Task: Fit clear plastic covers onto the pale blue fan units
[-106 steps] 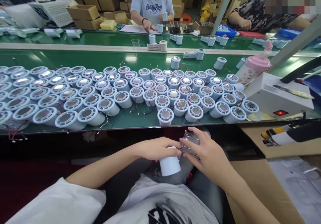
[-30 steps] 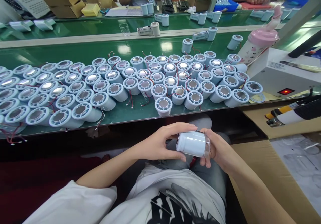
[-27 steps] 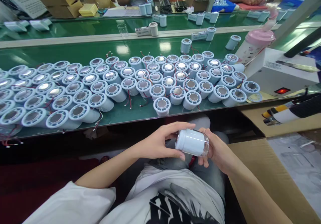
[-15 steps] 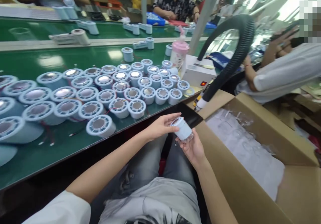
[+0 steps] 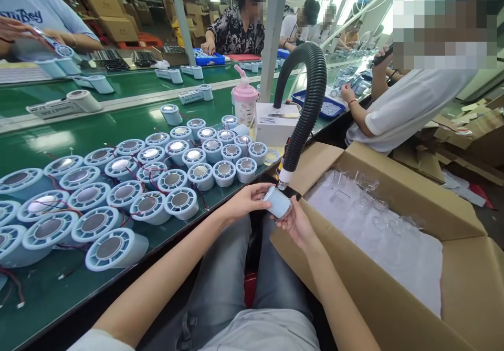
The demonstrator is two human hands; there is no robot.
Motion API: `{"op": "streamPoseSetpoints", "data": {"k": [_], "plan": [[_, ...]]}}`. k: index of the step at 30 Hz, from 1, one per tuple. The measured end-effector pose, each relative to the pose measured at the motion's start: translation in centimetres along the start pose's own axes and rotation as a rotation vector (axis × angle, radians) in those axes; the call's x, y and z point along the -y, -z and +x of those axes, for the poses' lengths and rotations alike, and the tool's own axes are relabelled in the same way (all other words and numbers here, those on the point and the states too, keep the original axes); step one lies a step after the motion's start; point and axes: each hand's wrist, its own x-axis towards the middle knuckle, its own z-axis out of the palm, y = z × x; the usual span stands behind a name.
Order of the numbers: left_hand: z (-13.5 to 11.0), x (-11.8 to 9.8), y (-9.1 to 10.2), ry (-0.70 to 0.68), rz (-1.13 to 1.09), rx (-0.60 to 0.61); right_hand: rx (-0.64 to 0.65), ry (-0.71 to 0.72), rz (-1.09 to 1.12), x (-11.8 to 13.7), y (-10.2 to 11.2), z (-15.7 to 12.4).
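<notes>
Both my hands hold one pale blue cylinder (image 5: 277, 202) with a clear cap over my lap, just under the nozzle of a black ribbed hose (image 5: 311, 97). My left hand (image 5: 246, 201) grips its left end with curled fingers. My right hand (image 5: 294, 224) cups it from below and the right. Many matching pale blue cylinders (image 5: 149, 183) with silver discs and red wires stand in rows on the green belt (image 5: 59, 288) to my left.
An open cardboard box (image 5: 394, 288) with clear plastic parts on white paper sits to my right. A white device (image 5: 275, 125) and a pink bottle (image 5: 244, 99) stand at the belt's end. Other people work across the belt and at my right.
My view has swung right. Both hands carried the cylinder up and right, until it sits at the hose nozzle beside the box.
</notes>
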Motion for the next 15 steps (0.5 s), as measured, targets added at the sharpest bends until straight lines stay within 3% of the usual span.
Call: {"op": "streamPoseSetpoints", "data": {"k": [4,6,8,11,13,15], "plan": [[-1.7,0.1,-0.2,0.001,-0.022,-0.074,-0.088,0.002,0.002,0.1,-0.9,-1.4],[-2.4,0.2,-0.5,-0.019,-0.043,-0.121,-0.243,0.024,-0.006,-0.3,0.2,-3.2],[-2.6,0.5,-0.7,-0.031,-0.093,-0.215,-0.489,0.057,-0.029,-1.0,3.0,-6.7],[-2.5,1.5,-0.7,0.048,-0.187,-0.372,-0.997,0.098,-0.107,-2.5,8.0,-15.7],[-2.5,2.5,-0.7,0.184,-0.216,-0.415,-1.307,0.070,-0.194,-3.6,10.0,-23.1],[-2.8,3.5,-0.8,0.327,-0.218,-0.414,-1.466,-0.004,-0.284,-4.5,10.5,-29.7]]}}
